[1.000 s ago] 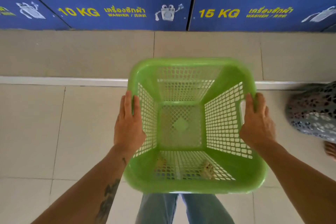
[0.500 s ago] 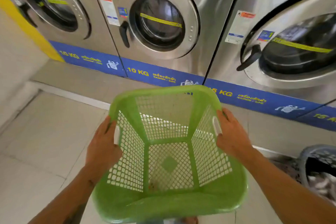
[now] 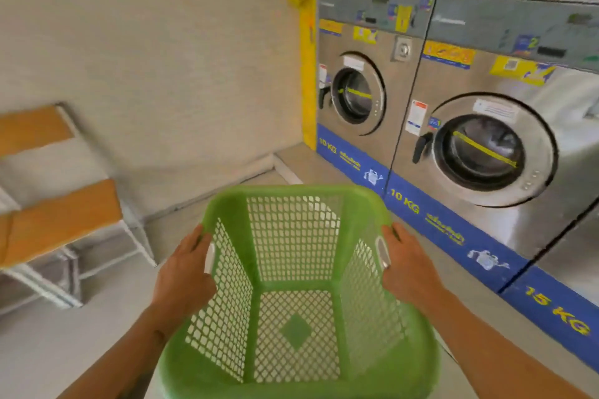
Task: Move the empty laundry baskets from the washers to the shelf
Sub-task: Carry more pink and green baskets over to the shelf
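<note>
An empty green laundry basket (image 3: 295,308) with lattice walls hangs in front of me, held up off the floor. My left hand (image 3: 184,275) grips its left handle slot and my right hand (image 3: 405,266) grips the right one. At the far left stands a shelf (image 3: 58,217) with orange wooden boards on a white metal frame. A row of steel washers (image 3: 479,146) lines the right side, their round doors closed.
A beige wall (image 3: 146,58) runs between the shelf and the washers, ending at a yellow pillar (image 3: 308,58). The washers stand on a raised step with a blue band (image 3: 431,220) marked 10 KG and 15 KG. Pale floor tiles lie below.
The view has swung left and upward: the washers have slid to the right and the shelf and wall have come into sight. Both hands keep the same hold on the basket.
</note>
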`<state>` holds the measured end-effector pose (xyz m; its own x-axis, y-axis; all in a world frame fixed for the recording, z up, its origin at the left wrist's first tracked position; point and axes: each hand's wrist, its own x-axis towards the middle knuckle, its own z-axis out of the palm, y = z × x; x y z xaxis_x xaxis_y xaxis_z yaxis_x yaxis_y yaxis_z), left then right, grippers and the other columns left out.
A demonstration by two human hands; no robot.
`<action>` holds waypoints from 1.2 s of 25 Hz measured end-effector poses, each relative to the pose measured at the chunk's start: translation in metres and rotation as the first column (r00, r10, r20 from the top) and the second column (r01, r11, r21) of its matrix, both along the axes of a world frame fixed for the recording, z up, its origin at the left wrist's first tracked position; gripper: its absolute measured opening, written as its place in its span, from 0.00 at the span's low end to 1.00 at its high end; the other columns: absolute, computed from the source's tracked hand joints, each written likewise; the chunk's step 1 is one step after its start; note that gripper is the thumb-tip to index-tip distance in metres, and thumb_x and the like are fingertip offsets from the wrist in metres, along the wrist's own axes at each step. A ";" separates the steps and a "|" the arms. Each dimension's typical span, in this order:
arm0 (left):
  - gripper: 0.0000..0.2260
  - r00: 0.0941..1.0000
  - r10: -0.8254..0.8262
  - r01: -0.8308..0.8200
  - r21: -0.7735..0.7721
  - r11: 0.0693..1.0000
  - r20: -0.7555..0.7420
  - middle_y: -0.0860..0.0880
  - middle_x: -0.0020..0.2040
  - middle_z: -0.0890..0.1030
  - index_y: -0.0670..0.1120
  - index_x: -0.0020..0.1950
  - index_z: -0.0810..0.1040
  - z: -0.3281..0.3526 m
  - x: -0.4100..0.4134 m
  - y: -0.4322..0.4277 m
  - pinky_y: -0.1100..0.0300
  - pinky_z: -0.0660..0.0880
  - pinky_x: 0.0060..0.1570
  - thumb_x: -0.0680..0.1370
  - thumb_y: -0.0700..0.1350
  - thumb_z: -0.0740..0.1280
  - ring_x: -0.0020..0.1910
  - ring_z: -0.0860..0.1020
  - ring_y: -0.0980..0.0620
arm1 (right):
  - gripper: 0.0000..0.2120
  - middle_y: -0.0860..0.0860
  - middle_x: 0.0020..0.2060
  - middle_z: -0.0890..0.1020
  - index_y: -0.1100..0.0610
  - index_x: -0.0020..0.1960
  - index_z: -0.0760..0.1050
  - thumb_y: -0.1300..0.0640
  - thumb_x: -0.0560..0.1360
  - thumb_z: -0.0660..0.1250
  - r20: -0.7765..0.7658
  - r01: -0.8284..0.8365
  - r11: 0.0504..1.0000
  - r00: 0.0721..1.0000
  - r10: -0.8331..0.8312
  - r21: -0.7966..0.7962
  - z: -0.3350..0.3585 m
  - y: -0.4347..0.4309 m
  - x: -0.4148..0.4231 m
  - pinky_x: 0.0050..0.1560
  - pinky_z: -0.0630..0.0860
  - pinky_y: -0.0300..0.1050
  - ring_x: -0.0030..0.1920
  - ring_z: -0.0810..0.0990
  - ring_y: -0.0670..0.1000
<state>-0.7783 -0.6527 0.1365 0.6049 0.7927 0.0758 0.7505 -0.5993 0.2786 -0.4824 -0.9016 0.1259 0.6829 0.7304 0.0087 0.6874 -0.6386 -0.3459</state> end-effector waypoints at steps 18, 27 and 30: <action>0.38 0.750 0.652 -0.661 0.167 0.732 0.110 0.52 0.71 0.70 0.49 0.74 0.65 0.046 -0.589 0.119 0.58 0.78 0.51 0.64 0.34 0.66 0.62 0.74 0.49 | 0.29 0.49 0.69 0.68 0.52 0.69 0.64 0.58 0.69 0.64 0.148 -0.715 0.691 0.698 0.701 0.106 0.031 0.406 -0.490 0.51 0.77 0.49 0.63 0.74 0.55; 0.38 0.587 0.806 -0.804 0.170 0.570 0.077 0.54 0.72 0.68 0.51 0.74 0.65 0.046 -0.709 0.262 0.57 0.77 0.54 0.63 0.36 0.64 0.64 0.73 0.50 | 0.33 0.53 0.77 0.61 0.55 0.75 0.61 0.62 0.71 0.66 0.072 -0.822 0.559 0.567 0.820 0.110 0.009 0.626 -0.639 0.63 0.73 0.53 0.72 0.67 0.58; 0.37 0.520 0.850 -0.846 0.193 0.497 0.087 0.54 0.72 0.69 0.52 0.73 0.66 0.058 -0.755 0.315 0.56 0.78 0.53 0.64 0.37 0.65 0.64 0.73 0.50 | 0.31 0.54 0.77 0.61 0.55 0.75 0.62 0.59 0.73 0.66 0.077 -0.857 0.498 0.509 0.857 0.131 0.022 0.709 -0.692 0.62 0.75 0.55 0.70 0.70 0.60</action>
<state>-1.5330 -0.3375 0.1943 -0.3469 0.8953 0.2796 0.9305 0.2913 0.2218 -1.1741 -0.1923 0.1475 -0.2777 0.9477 0.1571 0.8722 0.3173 -0.3724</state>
